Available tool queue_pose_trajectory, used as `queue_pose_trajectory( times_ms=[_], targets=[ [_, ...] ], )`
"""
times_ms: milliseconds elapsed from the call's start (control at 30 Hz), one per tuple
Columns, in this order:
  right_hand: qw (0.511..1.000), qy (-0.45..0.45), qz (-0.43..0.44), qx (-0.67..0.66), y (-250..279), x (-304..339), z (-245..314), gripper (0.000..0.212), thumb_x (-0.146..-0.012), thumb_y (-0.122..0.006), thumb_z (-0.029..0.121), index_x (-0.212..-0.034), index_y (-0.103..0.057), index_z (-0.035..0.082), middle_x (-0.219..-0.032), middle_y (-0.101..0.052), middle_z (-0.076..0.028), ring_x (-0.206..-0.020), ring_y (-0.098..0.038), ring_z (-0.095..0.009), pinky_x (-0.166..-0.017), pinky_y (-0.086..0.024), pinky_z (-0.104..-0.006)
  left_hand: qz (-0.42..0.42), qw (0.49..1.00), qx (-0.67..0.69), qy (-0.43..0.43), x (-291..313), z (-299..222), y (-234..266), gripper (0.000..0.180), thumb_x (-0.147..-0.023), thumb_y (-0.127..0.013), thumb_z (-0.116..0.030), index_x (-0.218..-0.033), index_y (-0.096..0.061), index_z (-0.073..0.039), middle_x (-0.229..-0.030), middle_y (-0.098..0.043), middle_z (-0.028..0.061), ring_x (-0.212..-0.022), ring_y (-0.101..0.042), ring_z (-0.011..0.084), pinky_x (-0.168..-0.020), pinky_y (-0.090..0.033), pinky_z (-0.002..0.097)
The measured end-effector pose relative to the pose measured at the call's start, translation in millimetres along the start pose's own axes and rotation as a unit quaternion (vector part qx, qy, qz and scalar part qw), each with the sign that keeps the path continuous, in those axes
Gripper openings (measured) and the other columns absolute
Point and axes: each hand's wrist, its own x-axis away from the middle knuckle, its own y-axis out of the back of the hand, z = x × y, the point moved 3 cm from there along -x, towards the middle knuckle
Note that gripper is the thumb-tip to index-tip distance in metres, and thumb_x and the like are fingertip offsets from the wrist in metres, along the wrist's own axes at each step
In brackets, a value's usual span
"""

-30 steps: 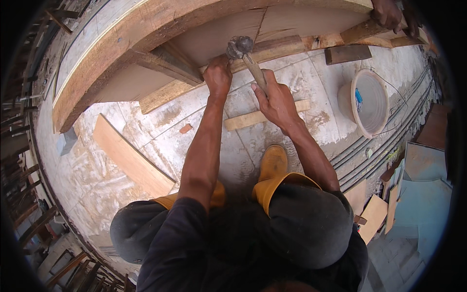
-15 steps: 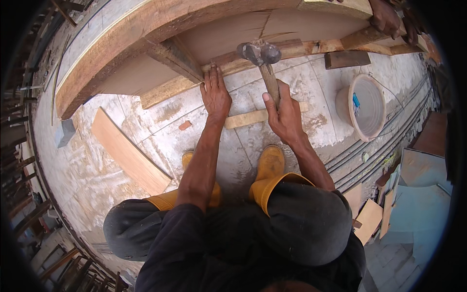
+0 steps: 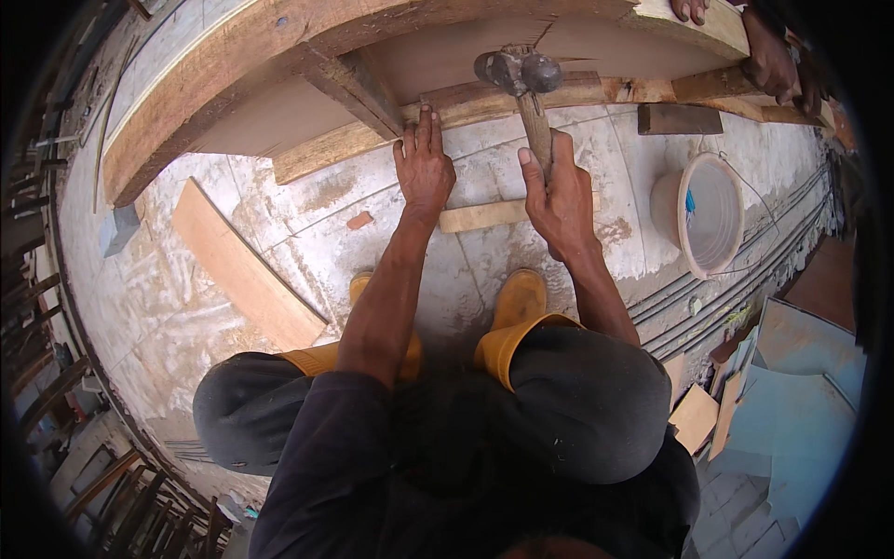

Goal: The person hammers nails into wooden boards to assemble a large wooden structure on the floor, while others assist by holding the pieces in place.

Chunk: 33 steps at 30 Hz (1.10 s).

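In front of me stands a wooden frame [image 3: 219, 107] of thick beams, backed by a brown panel [image 3: 438, 56]. My left hand [image 3: 425, 170] rests with fingers stretched out against its lower beam [image 3: 317, 156], right of a short cross brace [image 3: 349, 98]. Nothing shows in that hand. My right hand [image 3: 562, 197] is wrapped round the wooden handle of a hammer [image 3: 535, 121]. The hammer's dark, rounded metal head is raised in front of the frame. Beneath both hands a short wooden strip [image 3: 494, 215] lies on the floor.
Another person's hands [image 3: 771, 61] touch the frame's right end. A dark wood block [image 3: 680, 119] and a pale bucket [image 3: 697, 214] stand to the right, near cables [image 3: 689, 312]. A plywood board [image 3: 244, 265] lies at left. Blue sheets [image 3: 792, 410] and scraps are at lower right.
My right hand and the hammer have shifted slightly up and right in view. My left hand has slid a little right along the lower beam, beside the cross brace.
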Motion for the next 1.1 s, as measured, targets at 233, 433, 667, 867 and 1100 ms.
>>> queue_pose_trajectory(
  times_ms=[233, 433, 667, 867, 1100],
  targets=[
    [0.947, 0.223, -0.222, -0.068, 1, 14, 7, 0.042, -0.092, -0.070, 0.014, -0.121, -0.046, -0.004, -0.084, -0.067, -0.026, -0.065, -0.069, -0.041, -0.052, -0.054, -0.0431, -0.035, 0.999, 0.002, -0.004, 4, 1, -5, 0.068, -0.073, -0.060, -0.003, -0.141, -0.053, -0.002, -0.151, -0.048, 0.0071, -0.118, -0.054, 0.0269, -0.099, -0.043, 0.0424],
    [0.996, 0.038, -0.030, 0.070, -27, -38, -26, 0.026, -0.100, -0.055, 0.025, -0.109, -0.042, 0.004, -0.066, -0.063, -0.026, -0.065, -0.065, -0.048, -0.056, -0.050, -0.0539, -0.013, 1.000, 0.009, -0.005, -15, -9, 2, 0.071, -0.070, -0.061, -0.004, -0.141, -0.054, -0.002, -0.151, -0.048, 0.0065, -0.109, -0.057, 0.0256, -0.086, -0.044, 0.0402],
    [0.952, 0.251, -0.171, -0.024, -2, 26, -5, 0.045, -0.095, -0.066, 0.009, -0.131, -0.045, -0.005, -0.075, -0.066, -0.016, -0.067, -0.068, -0.026, -0.063, -0.051, -0.0312, -0.008, 1.000, 0.001, 0.003, 4, 3, 0, 0.072, -0.068, -0.061, -0.005, -0.140, -0.054, -0.003, -0.152, -0.047, 0.0054, -0.102, -0.058, 0.0236, -0.080, -0.042, 0.0379],
    [0.997, 0.046, -0.005, 0.065, -52, -30, -46, 0.028, -0.098, -0.060, 0.021, -0.100, -0.040, 0.002, -0.062, -0.061, -0.025, -0.057, -0.063, -0.047, -0.047, -0.047, -0.0498, -0.023, 0.999, 0.030, -0.006, 3, -9, -2, 0.070, -0.067, -0.062, -0.005, -0.137, -0.057, -0.004, -0.151, -0.050, 0.0058, -0.094, -0.061, 0.0215, -0.077, -0.041, 0.0377],
    [0.949, 0.207, -0.199, -0.133, 3, 20, -1, 0.020, -0.098, -0.062, 0.013, -0.106, -0.050, 0.000, -0.073, -0.064, -0.009, -0.059, -0.061, -0.014, -0.052, -0.047, -0.0311, 0.015, 1.000, 0.005, 0.019, 7, 1, 2, 0.074, -0.066, -0.062, -0.005, -0.139, -0.057, -0.004, -0.152, -0.049, 0.0043, -0.088, -0.064, 0.0170, -0.068, -0.035, 0.0362]
  ],
)
